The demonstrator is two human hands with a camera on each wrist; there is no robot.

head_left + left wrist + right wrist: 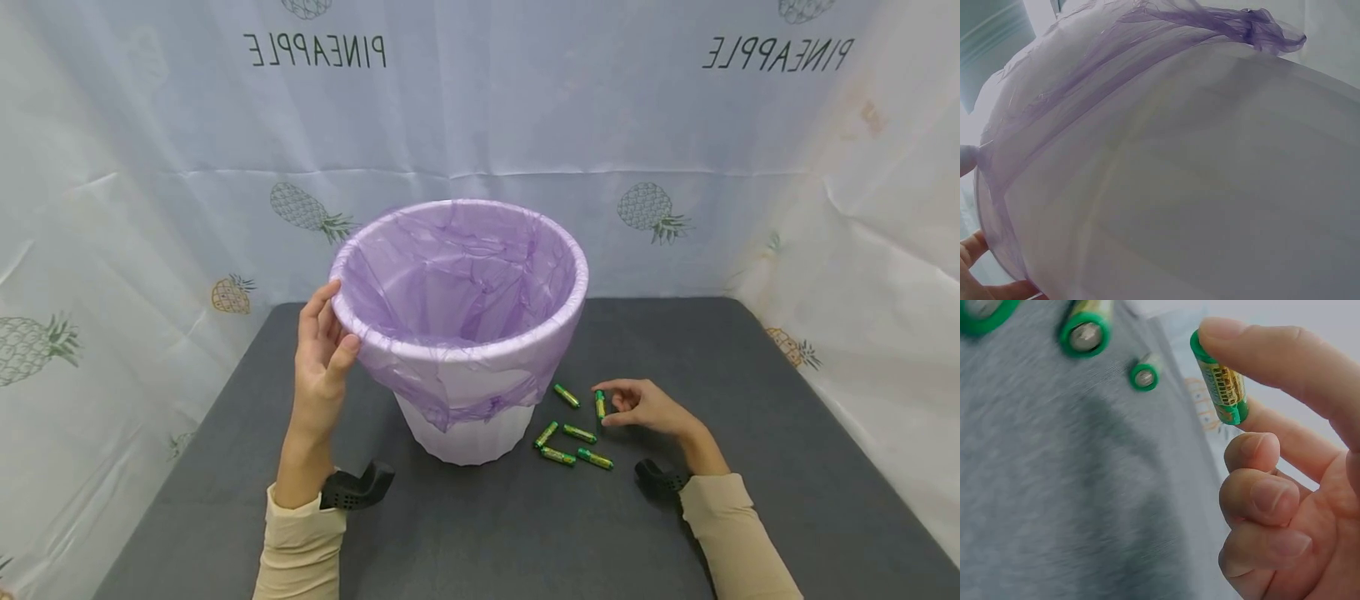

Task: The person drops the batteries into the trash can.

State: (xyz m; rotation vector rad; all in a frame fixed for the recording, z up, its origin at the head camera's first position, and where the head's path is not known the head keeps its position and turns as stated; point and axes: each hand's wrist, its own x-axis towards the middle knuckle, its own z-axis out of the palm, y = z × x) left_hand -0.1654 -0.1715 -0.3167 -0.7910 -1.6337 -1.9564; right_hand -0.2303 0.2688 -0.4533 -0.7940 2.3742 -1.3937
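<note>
A round white wastebasket (468, 437), lined with translucent purple plastic film (461, 275), stands mouth up, the left hand (317, 375) holding its rim near eight o'clock. Around four o'clock from it, five small green-and-gold cylindrical batteries (580, 433) lie scattered; the right hand (648, 408) pinches a sixth battery (600, 405) toward their two o'clock.

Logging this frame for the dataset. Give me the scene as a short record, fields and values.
left hand: holds the bin at its rim
right hand: pinches one green-and-gold battery
loose batteries: five, lying right of the bin
liner: purple, folded over the rim
surface: dark table
backdrop: pineapple-print sheet
</note>
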